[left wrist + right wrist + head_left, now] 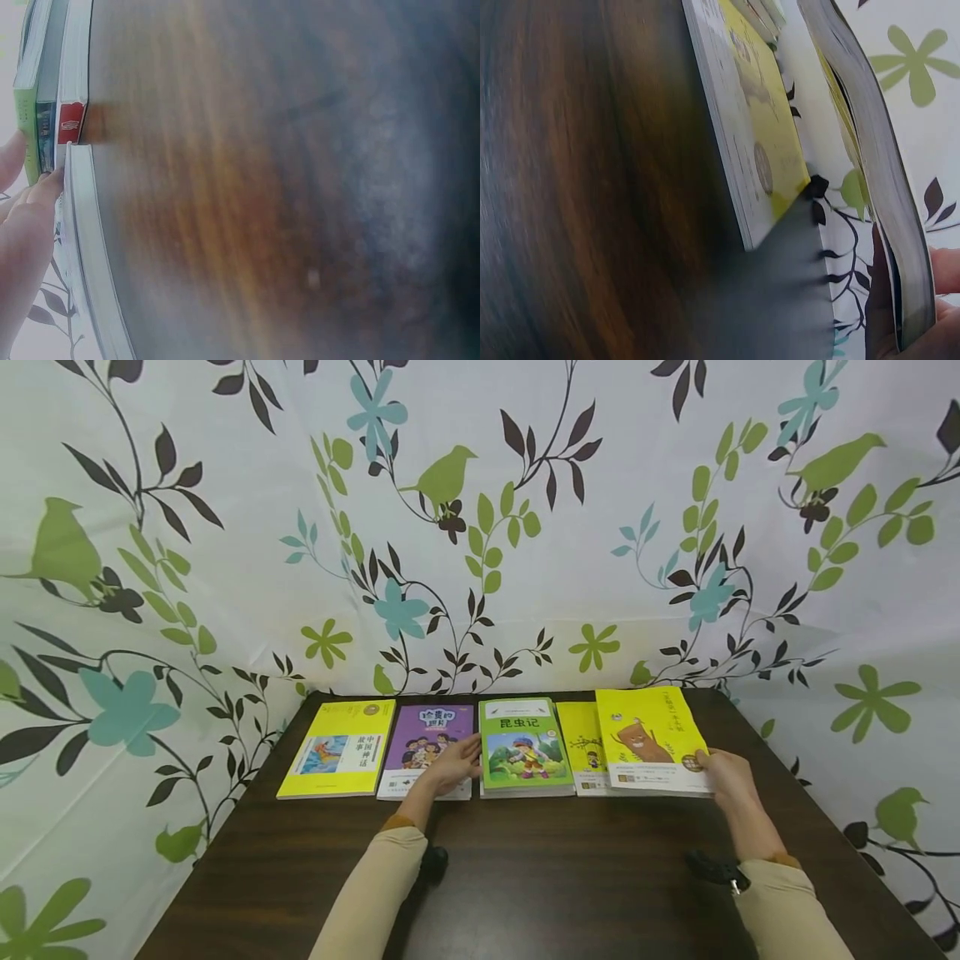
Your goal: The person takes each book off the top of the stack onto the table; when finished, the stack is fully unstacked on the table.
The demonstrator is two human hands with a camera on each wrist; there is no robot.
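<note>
My right hand [729,777] grips the lower right corner of a yellow book with a brown log-like character [648,735]. In the right wrist view this held book [892,180] is raised off the table, its page edges slightly parted, thumb and fingers on opposite faces. Another yellow book [761,112] lies flat below it, partly hidden in the head view. Against the left side of a stack topped by a green book [525,752] rests my left hand [453,768], its fingers touching the spines. It overlaps the purple book [435,727].
A yellow book with a blue picture [330,752] lies at the left end of the row. The dark wooden table [570,877] extends in front of the books. A patterned curtain [480,635] hangs behind the table and along both sides. The stack includes a red-spined book [73,120].
</note>
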